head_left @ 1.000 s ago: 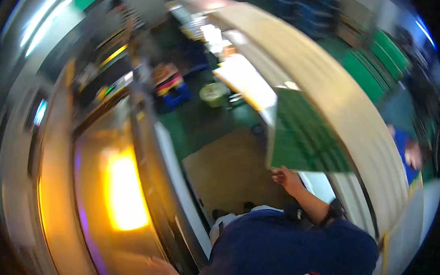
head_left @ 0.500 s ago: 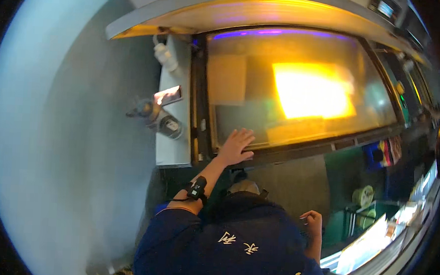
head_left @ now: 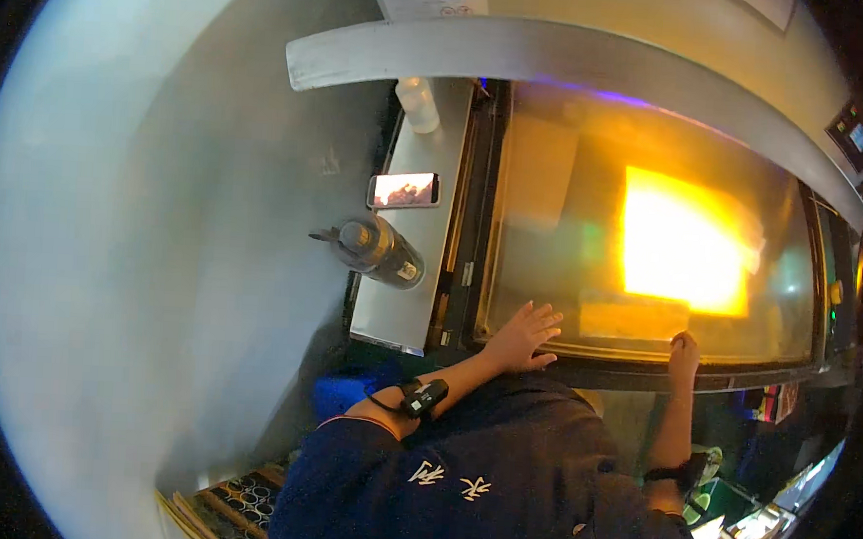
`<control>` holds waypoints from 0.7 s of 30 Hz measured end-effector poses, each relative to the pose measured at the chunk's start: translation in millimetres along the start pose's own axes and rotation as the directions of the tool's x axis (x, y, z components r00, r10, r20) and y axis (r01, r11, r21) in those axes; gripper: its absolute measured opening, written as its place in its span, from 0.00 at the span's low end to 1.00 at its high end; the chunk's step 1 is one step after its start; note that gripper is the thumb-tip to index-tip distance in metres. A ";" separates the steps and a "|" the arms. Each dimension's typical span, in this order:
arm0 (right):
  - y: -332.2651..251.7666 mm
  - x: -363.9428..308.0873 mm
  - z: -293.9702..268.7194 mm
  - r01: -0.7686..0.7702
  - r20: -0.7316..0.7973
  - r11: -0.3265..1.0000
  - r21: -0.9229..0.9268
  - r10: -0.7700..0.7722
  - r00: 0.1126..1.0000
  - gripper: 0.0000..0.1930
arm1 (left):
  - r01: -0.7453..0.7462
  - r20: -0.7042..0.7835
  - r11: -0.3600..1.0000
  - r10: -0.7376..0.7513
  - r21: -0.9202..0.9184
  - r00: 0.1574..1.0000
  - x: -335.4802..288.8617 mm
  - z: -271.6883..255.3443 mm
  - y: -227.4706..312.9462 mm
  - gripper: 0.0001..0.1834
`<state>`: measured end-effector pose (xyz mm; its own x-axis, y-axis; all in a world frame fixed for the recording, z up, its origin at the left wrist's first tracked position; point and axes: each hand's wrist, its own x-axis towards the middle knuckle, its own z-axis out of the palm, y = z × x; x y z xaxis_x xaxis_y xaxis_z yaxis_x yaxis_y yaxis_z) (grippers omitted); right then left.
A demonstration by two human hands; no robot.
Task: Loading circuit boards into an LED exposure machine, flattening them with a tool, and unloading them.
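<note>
My left hand (head_left: 525,339) lies with its fingers spread on the front left corner of a large glass panel (head_left: 539,265) set in a dark frame (head_left: 582,372). Nothing is in that hand. A black device (head_left: 425,397) is strapped to my left forearm. At the panel's front edge, my right hand (head_left: 683,356) has its fingers curled together; whatever they may hold is hidden. A glaring yellow-white rectangle (head_left: 687,239) shows in the panel, right of centre. A paler yellow sheet-like patch (head_left: 634,321) shows between it and the front edge.
On the narrow metal shelf (head_left: 381,311) left of the panel stand a dark drink bottle (head_left: 384,252) and a whitish plastic bottle (head_left: 418,106), with a lit phone (head_left: 404,190) between them. A grey curved hood edge (head_left: 560,54) spans the far side. Patterned trays (head_left: 239,503) lie lower left.
My right hand has come up from the lower right to the panel's front edge, its fingers now curled together. My left hand stays at the corner. The whole view has shifted.
</note>
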<state>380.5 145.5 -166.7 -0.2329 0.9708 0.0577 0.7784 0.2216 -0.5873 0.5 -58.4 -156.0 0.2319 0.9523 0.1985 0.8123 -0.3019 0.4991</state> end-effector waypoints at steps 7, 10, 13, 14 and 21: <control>36.7 67.2 25.3 0.089 -0.106 0.974 -0.210 -0.113 0.988 0.08 | 0.086 0.032 0.996 -0.086 -0.015 0.996 5.1 -4.0 5.9 0.23; 37.9 70.5 28.6 -0.029 -0.111 0.968 -0.251 0.001 0.994 0.09 | 0.118 0.043 0.993 -0.118 0.001 0.992 6.4 -8.0 9.5 0.21; 36.3 71.1 27.5 0.031 -0.154 0.981 -0.191 -0.061 0.986 0.08 | 0.146 0.060 0.989 -0.148 0.033 0.987 5.6 -7.6 12.3 0.19; 25.8 69.5 26.2 0.028 -0.153 0.981 -0.190 -0.057 0.986 0.08 | 0.160 0.056 0.987 -0.161 0.029 0.985 3.4 -6.4 12.7 0.19; 28.3 68.8 20.6 0.008 -0.117 0.983 -0.184 -0.029 0.993 0.09 | 0.145 -0.054 0.989 -0.144 0.010 0.988 4.6 0.3 10.7 0.17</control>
<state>374.5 216.7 -196.0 -0.1859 0.9679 0.1690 0.8705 0.2420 -0.4287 10.4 -57.2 -150.0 0.0830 0.9820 0.1695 0.8425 -0.1600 0.5144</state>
